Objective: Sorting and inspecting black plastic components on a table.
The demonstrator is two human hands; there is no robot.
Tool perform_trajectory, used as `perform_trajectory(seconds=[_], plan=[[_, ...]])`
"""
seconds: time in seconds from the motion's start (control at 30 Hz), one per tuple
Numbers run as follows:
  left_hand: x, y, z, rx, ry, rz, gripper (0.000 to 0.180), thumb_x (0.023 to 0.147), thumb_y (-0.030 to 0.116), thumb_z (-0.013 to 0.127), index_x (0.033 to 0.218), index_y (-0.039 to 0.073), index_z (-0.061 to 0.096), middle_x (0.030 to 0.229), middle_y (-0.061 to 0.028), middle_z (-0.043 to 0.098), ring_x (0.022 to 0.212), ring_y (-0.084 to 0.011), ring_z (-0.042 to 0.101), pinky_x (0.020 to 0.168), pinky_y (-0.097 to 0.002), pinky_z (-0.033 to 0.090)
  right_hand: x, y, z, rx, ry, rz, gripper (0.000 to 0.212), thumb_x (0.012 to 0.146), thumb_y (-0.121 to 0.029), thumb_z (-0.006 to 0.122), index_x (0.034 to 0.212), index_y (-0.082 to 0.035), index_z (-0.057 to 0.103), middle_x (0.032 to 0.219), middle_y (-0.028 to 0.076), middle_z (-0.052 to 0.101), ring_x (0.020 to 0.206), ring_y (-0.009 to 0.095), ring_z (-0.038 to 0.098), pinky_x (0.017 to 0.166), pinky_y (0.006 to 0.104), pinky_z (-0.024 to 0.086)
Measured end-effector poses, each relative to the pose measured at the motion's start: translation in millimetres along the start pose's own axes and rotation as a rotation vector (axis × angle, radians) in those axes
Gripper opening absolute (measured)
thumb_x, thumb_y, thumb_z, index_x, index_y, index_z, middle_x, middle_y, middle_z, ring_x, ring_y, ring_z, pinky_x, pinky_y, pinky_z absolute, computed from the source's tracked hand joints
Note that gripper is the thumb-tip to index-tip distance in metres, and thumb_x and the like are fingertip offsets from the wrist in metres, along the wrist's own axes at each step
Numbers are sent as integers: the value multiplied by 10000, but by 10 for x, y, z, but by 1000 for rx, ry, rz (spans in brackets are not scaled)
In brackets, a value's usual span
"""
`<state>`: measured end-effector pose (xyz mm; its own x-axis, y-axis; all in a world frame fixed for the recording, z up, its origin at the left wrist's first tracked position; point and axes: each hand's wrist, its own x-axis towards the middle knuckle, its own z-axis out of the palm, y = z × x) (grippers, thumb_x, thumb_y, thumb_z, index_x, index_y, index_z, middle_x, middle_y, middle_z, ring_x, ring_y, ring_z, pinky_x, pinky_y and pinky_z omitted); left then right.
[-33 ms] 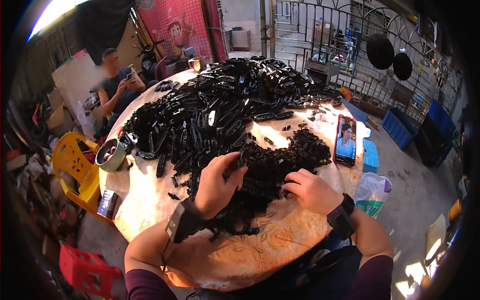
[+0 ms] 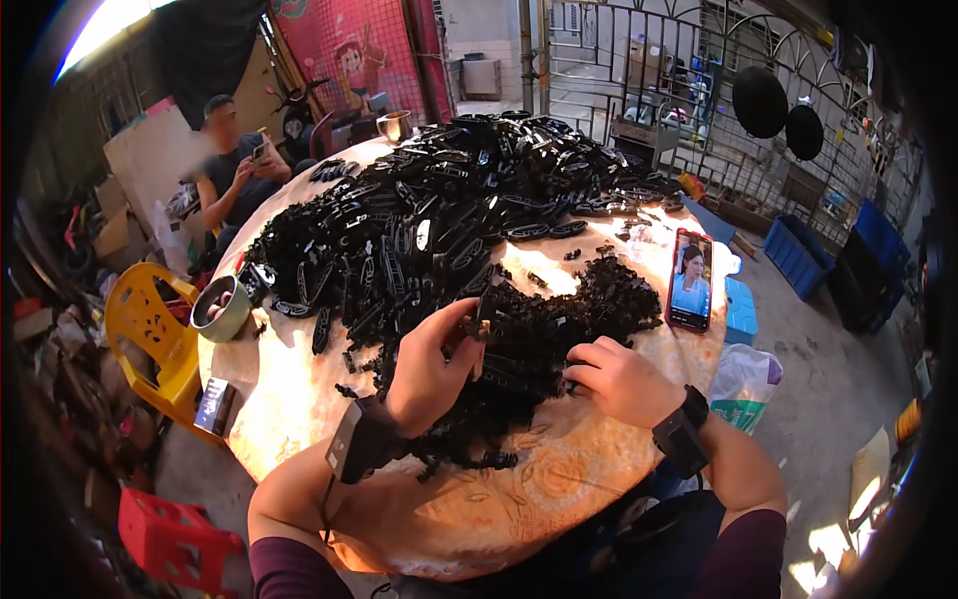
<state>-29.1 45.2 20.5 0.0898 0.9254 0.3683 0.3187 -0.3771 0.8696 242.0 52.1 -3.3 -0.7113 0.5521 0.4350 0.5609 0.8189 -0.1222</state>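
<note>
A wide heap of long black plastic pieces with slotted, clip-like bodies (image 2: 399,230) covers the far and left parts of the table. Nearer to me lies a mound of small black plastic parts (image 2: 599,299). My left hand (image 2: 429,364) is raised over the mound's left side, thumb and fingers closed on a narrow black plastic piece (image 2: 483,311) that stands roughly upright. At the mound's near right edge, my right hand (image 2: 624,381) has its fingers curled and pinched together. Whatever sits between those fingertips is dark and too small to make out. Both wrists wear black strapped devices.
The round table (image 2: 559,499) has a patterned cloth. A phone (image 2: 689,282) playing video stands at right, by a blue box (image 2: 738,311) and a plastic bag (image 2: 743,384). At left are a bowl (image 2: 222,309), a small box (image 2: 215,405) and a yellow chair (image 2: 150,329). Someone (image 2: 239,170) sits beyond, holding a phone.
My left hand has turned slightly at the wrist, and the fingertips have shifted a little. My right hand stays where it was.
</note>
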Motion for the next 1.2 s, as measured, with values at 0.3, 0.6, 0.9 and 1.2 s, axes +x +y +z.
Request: perform_trajectory(seconds=[0.3, 0.6, 0.9, 1.2], plan=[[12, -77, -7, 280, 5, 184, 332, 842, 20, 703, 1125, -1, 530, 902, -31, 581, 787, -85, 574, 685, -231, 481, 51, -38, 70, -54, 69, -21, 194, 723, -84, 663, 915, -58, 655, 914, 44, 576, 902, 219, 546, 754, 314, 486], [-67, 93, -20, -362, 18, -26, 529, 815, 16, 744, 1273, 35, 480, 1010, -45, 628, 890, -109, 613, 742, -235, 515, 137, -152, 92, 160, 392, 47, 170, 761, -68, 744, 901, -57, 648, 829, 57, 625, 756, 214, 608, 656, 320, 486], [-386, 180, 125, -719, -376, -565, 317, 878, 35, 685, 1158, 57, 536, 1049, -85, 678, 857, -118, 666, 718, -215, 528, 201, -545, -23, 748, 411, 275, 183, 796, -17, 750, 967, 4, 688, 891, 119, 703, 781, 173, 664, 653, 278, 508], [-460, 103, 224, -758, -346, -507, 327, 894, 84, 686, 1188, 82, 541, 946, -49, 694, 867, -105, 686, 659, -181, 502, 173, -572, 95, 583, 500, 120, 195, 750, -28, 778, 917, -32, 677, 926, 124, 691, 792, 268, 674, 674, 324, 532]])
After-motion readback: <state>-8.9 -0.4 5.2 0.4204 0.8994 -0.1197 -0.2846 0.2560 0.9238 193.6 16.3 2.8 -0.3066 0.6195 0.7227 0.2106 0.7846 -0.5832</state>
